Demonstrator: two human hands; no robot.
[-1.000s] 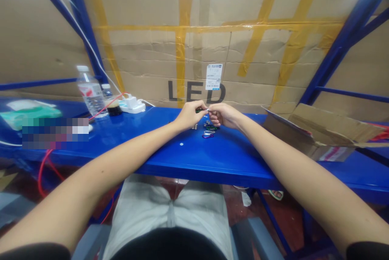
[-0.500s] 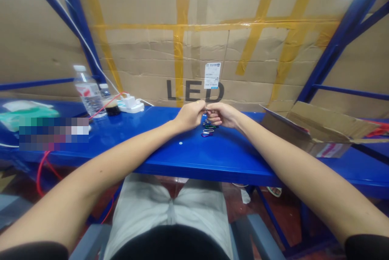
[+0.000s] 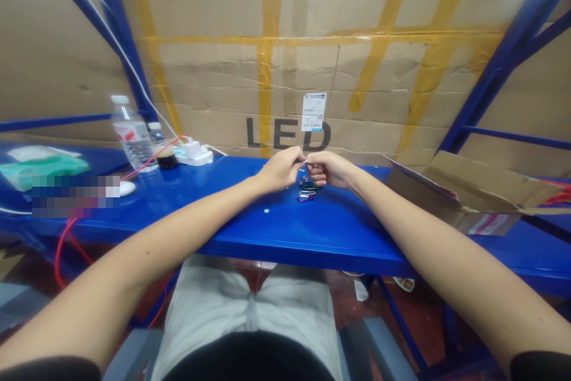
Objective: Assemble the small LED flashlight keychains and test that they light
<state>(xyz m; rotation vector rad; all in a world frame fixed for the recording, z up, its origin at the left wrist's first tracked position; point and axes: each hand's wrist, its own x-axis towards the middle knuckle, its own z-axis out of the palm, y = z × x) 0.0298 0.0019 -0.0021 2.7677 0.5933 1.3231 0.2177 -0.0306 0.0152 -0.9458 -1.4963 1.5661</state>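
Observation:
Both my hands meet above the blue shelf (image 3: 276, 226), fingertips almost touching. My left hand (image 3: 279, 168) is closed in a pinch on a small item that I cannot make out. My right hand (image 3: 328, 168) is also closed in a pinch at the same spot. Just below them a small pile of coloured clips (image 3: 307, 191), purple, green and blue, lies on the shelf. A tiny white dot (image 3: 266, 211) lies on the shelf nearer to me.
A taped cardboard sheet marked LED (image 3: 289, 131) stands behind. A water bottle (image 3: 132, 134), a dark smaller bottle (image 3: 163, 146) and a white power strip (image 3: 194, 155) with a red cable stand at the left. An open cardboard box (image 3: 473, 194) lies at the right.
My hands have stayed together at the same place, with only small finger shifts. The view has swayed a little.

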